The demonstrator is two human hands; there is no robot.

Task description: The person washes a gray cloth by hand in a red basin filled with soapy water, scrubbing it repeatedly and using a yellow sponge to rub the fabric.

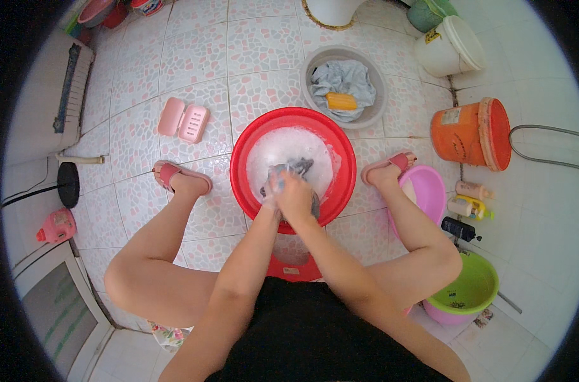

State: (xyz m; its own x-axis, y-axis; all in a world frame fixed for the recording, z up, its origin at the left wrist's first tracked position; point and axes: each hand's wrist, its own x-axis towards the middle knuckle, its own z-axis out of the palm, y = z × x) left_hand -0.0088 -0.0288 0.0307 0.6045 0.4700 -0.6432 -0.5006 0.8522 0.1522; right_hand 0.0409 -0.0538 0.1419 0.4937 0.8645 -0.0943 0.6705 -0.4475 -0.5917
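A red plastic basin (239, 164) stands on the floor between my feet, with white suds (289, 141) covering its water. Both hands are together over its near half, blurred and wet with foam. My right hand (297, 193) lies across the front and is closed on a dark grey wet cloth (301, 166). Partly hidden behind it, my left hand (272, 190) grips the same cloth. Folds of the cloth stick out beyond the fingers and below the right wrist. A bluish patch shows between the hands, too blurred to name.
Beyond sits a grey basin (307, 98) holding a light grey garment (342, 76) and an orange soap bar (341, 101). An open pink soap box (192, 123) lies left. Along the right are an orange bucket (456, 133), a pink basin (432, 191), several bottles (459, 228) and a green basin (485, 281).
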